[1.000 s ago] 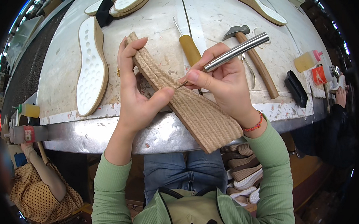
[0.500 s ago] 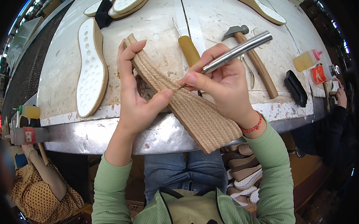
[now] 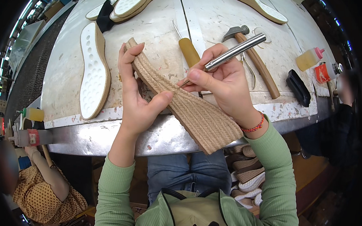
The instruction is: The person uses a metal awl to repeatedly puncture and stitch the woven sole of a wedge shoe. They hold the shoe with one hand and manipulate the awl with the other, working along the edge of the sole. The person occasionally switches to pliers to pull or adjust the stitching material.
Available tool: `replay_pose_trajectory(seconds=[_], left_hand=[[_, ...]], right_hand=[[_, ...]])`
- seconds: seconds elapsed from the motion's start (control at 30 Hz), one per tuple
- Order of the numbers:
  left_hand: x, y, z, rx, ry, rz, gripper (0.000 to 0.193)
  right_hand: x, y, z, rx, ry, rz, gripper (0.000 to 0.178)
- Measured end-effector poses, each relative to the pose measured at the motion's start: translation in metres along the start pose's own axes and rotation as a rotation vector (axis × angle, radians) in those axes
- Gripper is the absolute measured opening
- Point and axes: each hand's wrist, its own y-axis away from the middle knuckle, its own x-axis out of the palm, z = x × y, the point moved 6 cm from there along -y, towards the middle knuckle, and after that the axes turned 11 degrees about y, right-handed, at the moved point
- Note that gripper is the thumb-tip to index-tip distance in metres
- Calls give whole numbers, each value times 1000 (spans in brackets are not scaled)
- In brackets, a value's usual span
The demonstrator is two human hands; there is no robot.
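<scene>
My left hand (image 3: 141,96) is closed round the narrow part of a wedge shoe sole (image 3: 203,114) wrapped in tan braided jute. Its thumb presses on the braid and its fingers curl over the far edge. The thick end of the sole hangs over the table's front edge. My right hand (image 3: 224,81) grips a metal-handled awl (image 3: 235,51) like a pen. The thin tip points down-left at the braid beside my left thumb; whether it has entered the braid I cannot tell.
A hammer (image 3: 257,63), a yellow-handled hooked tool (image 3: 189,52) and tweezers (image 3: 250,71) lie beyond my right hand. White-topped soles (image 3: 93,72) rest left and far. Right are a black tray (image 3: 298,88) and a glue bottle (image 3: 310,59). Co-workers sit on both sides.
The awl's handle has tilted and shifted slightly left and down with my right hand. My left hand keeps its hold on the sole, which has barely moved.
</scene>
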Motion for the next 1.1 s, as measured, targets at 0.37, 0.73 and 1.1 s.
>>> replay_pose_trajectory(seconds=[0.37, 0.73, 1.1], left_hand=[[0, -1, 0, 6, -27, -5, 89], [3, -2, -2, -25, 8, -43, 86], [7, -5, -2, -33, -40, -45, 82]], right_hand=[[1, -1, -3, 11, 10, -1, 22], [2, -3, 1, -4, 32, 43, 22], [2, 1, 12, -150, 271, 134, 23]])
